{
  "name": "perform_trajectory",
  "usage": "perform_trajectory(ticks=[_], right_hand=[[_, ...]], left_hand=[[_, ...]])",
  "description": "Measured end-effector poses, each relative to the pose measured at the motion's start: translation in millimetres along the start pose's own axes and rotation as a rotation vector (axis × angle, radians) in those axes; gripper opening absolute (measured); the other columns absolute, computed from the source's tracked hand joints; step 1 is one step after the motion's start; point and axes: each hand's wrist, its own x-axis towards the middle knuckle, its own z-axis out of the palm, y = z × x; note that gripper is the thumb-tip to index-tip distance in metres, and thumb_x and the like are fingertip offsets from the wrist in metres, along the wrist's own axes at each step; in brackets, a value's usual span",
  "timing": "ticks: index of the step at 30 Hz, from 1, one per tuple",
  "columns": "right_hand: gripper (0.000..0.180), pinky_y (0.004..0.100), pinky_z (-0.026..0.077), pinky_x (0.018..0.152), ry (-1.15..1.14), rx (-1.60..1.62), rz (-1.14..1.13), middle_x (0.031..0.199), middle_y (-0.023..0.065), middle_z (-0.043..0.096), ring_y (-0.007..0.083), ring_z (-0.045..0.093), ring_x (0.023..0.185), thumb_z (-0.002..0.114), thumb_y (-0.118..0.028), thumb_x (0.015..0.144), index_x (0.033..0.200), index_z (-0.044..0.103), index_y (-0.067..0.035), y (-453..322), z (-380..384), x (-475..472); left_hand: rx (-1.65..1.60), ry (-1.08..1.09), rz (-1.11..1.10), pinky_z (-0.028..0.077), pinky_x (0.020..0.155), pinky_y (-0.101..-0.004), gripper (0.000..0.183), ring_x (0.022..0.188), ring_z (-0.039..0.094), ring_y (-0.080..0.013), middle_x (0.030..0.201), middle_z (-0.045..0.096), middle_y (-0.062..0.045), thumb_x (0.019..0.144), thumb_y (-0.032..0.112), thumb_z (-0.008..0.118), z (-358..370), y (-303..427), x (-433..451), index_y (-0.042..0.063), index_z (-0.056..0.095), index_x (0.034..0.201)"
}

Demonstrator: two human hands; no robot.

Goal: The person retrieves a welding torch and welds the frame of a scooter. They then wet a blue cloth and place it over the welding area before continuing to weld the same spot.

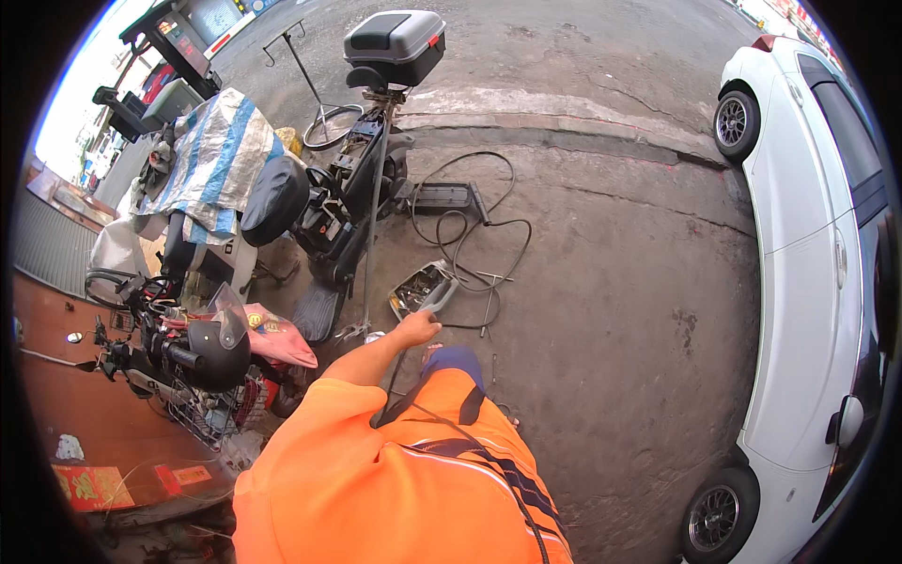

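My left hand (421,328) reaches forward from an orange sleeve, its fingers closed on the near end of a grey plastic tray (445,292) of jumbled small metal tools and parts. The fingertips are partly hidden. My right hand is out of view. Against the tray's right side, a T-shaped metal tool (487,310) lies on the ground. A black hose (525,247) loops around and beyond the tray. Left of the tray rises a partly stripped scooter (352,190) with a grey and black top box (394,42).
A white car (803,233) stands along the right. To the left are a black helmet (218,356), a wire basket (211,416), a pink bag (278,335) and a scooter under a striped sheet (225,148). A black rectangular part (442,197) and a concrete ledge (564,134) lie ahead.
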Motion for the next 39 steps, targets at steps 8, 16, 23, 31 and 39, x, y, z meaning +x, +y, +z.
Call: perform_trajectory(ticks=[8, 16, 23, 31, 39], right_hand=[[0.044, 0.0348, 0.046, 0.052, 0.096, 0.456, 0.151, 0.081, 0.0080, 0.058, 0.0176, 0.053, 0.059, 0.040, -0.033, 0.102, 0.138, 0.042, -0.008, 26.2, -53.9, -5.6], [0.025, 0.0300, 0.043, 0.045, 0.295, 0.572, 0.247, 0.067, 0.0046, 0.053, 0.0153, 0.053, 0.052, 0.056, -0.011, 0.092, 0.116, 0.053, -0.005, 60.0, -66.3, -43.7], [0.017, 0.0311, 0.040, 0.041, 0.432, 0.967, 0.576, 0.066, 0.0046, 0.052, 0.0166, 0.051, 0.049, 0.054, -0.024, 0.094, 0.095, 0.058, -0.007, 92.9, 26.5, -115.6], [0.055, 0.0334, 0.034, 0.036, 0.640, 1.429, 0.952, 0.059, 0.0044, 0.048, 0.0202, 0.046, 0.040, 0.041, -0.061, 0.093, 0.093, 0.060, -0.008, 83.0, 136.3, -152.1], [0.055, 0.0365, 0.035, 0.040, 0.548, 1.534, 1.093, 0.066, 0.0093, 0.047, 0.0218, 0.047, 0.048, 0.049, -0.019, 0.091, 0.142, 0.028, -0.015, 82.7, 118.2, -32.6]], left_hand=[[0.155, -0.180, 0.275, 0.048, 0.089, -0.0420, 0.045, 0.103, 0.062, -0.0373, 0.104, 0.067, -0.023, 0.089, 0.040, 0.056, 92.2, 170.1, 30.1, 0.001, 0.064, 0.108], [0.497, -0.647, 0.801, 0.047, 0.071, -0.0428, 0.050, 0.074, 0.062, -0.0347, 0.073, 0.063, -0.021, 0.092, 0.043, 0.045, 213.7, 186.8, 152.4, -0.004, 0.064, 0.086], [0.734, -0.521, 0.625, 0.046, 0.083, -0.0458, 0.062, 0.092, 0.061, -0.0438, 0.094, 0.064, -0.030, 0.090, 0.052, 0.046, 303.8, 466.0, 268.8, -0.007, 0.064, 0.101], [0.387, -0.574, 0.870, 0.044, 0.086, -0.0379, 0.057, 0.091, 0.059, -0.0245, 0.095, 0.067, -0.014, 0.085, 0.051, 0.060, 478.6, 789.8, 156.1, -0.004, 0.067, 0.100], [1.062, -0.681, 1.420, 0.046, 0.091, -0.0448, 0.042, 0.101, 0.062, -0.0369, 0.104, 0.068, -0.020, 0.079, 0.047, 0.064, 632.4, 771.6, -75.1, 0.015, 0.071, 0.106]])
